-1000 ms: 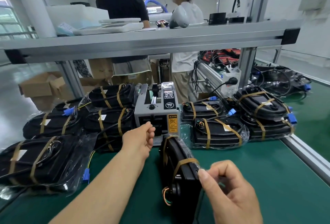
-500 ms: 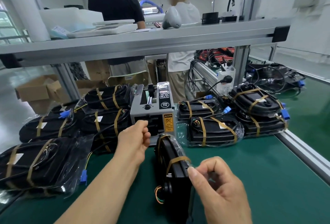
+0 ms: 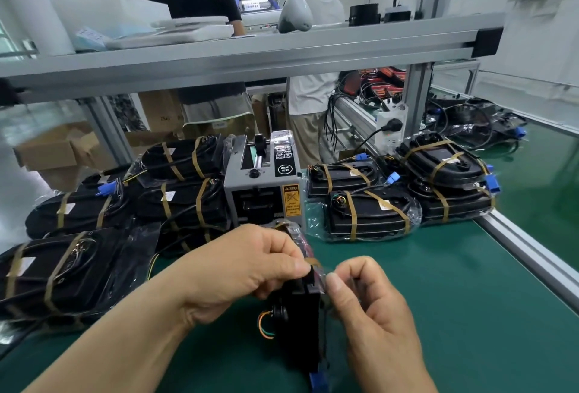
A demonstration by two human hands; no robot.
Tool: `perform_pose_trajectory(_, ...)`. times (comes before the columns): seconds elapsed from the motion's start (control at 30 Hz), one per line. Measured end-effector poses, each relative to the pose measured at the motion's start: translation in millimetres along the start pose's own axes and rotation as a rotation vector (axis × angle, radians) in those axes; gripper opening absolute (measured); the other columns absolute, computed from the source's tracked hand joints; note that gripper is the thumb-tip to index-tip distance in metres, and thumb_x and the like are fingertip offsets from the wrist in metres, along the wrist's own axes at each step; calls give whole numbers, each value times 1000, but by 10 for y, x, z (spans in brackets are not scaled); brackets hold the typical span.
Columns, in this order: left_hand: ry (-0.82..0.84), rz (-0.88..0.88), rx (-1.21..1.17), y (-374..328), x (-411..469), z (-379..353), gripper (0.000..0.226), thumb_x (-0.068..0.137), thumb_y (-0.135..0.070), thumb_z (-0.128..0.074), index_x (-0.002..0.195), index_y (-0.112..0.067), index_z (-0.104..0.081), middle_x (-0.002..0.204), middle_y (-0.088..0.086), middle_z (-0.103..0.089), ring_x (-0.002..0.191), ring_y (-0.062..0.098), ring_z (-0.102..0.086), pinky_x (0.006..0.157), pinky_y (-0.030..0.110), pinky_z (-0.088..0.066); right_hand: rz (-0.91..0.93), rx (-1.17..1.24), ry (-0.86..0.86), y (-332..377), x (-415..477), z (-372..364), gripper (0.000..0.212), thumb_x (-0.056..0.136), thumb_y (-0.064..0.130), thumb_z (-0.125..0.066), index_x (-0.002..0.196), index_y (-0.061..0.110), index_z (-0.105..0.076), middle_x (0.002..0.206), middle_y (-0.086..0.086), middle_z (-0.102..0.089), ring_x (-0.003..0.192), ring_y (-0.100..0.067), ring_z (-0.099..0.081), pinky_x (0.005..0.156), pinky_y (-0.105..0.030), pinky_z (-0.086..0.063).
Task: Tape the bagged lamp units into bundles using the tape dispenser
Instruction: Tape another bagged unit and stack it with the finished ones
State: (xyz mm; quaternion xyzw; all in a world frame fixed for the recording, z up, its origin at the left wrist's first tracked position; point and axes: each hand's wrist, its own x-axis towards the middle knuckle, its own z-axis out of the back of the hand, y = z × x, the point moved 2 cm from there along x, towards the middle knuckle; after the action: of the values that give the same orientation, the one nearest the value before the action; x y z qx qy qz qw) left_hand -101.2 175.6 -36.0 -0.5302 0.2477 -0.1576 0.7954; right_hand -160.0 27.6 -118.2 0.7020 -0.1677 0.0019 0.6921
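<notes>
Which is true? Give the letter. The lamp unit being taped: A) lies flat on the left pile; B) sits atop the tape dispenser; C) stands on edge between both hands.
C: the lamp unit stands on edge on the green mat, the left hand and right hand pinching at its top.

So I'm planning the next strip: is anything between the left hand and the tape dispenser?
Nothing visible does. The left hand grips the upright lamp unit just in front of the tape dispenser, whose front slot shows clear above it; taped bundles lie off to either side.
</notes>
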Motion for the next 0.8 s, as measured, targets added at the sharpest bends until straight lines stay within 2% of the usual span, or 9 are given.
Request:
perform_pose_trajectory(0.1, 15, 24, 67, -24, 17, 23, 19, 88, -9, -67, 70, -15, -64, 55, -6, -53, 50, 4, -42, 51, 17, -35, 12, 6, -5, 23, -19, -32, 15, 81, 41, -60, 77, 27, -59, 65, 9, -52, 60, -7, -48, 61, -29, -42)
perform_pose_trajectory(0.2, 19, 47, 115, -20, 30, 47, 21, 87, -8, -67, 67, -17, -64, 54, -4, -49, 50, 7, -40, 52, 21, -32, 24, -19, -5, 17, -40, -48, 18, 92, 37, -61, 78, 27, -59, 66, 7, -52, 63, -9, -48, 65, -33, -43)
perform_pose_trajectory(0.27, 16, 53, 123, -10, 32, 52, 22, 87, -8, -67, 67, -17, -64, 52, -3, -48, 49, 8, -38, 51, 22, -31, 27, -30, 2, 19, -53, -54, 14, 91, 26, -63, 78, 27, -59, 66, 6, -52, 63, -9, -49, 66, -34, -43)
perform_pose_trajectory(0.4, 26, 53, 142, 9, 22, 62, 20, 87, -8, -68, 69, -16, -64, 52, -4, -48, 50, 7, -39, 51, 20, -32, 32, -34, 4, 8, -67, -63, 18, 93, 21, -64, 77, 27, -59, 66, 6, -53, 64, -11, -50, 67, -36, -44)
perform_pose_trajectory(0.5, 29, 46, 155, 9, 7, 68, 19, 86, -10, -69, 69, -16, -64, 54, -4, -49, 51, 8, -39, 52, 19, -34, 35, -28, -5, 8, -67, -78, 16, 94, 29, -65, 79, 26, -60, 67, 5, -54, 65, -13, -50, 68, -42, -45)
perform_pose_trajectory(0.63, -3, 24, 188, 18, -5, 52, 15, 85, -10, -69, 71, -13, -64, 60, 1, -50, 53, 9, -40, 51, 18, -35, 37, -35, -8, 11, -66, -93, 12, 81, 40, -60, 79, 28, -60, 70, 4, -55, 69, -17, -52, 72, -52, -48)
perform_pose_trajectory(0.8, -27, 10, 188, 37, -11, 45, 14, 83, -11, -69, 70, -13, -63, 62, 2, -51, 53, 9, -41, 51, 18, -35, 43, -38, -2, 11, -76, -97, 13, 81, 40, -61, 79, 28, -60, 69, 3, -56, 67, -15, -52, 71, -51, -49)
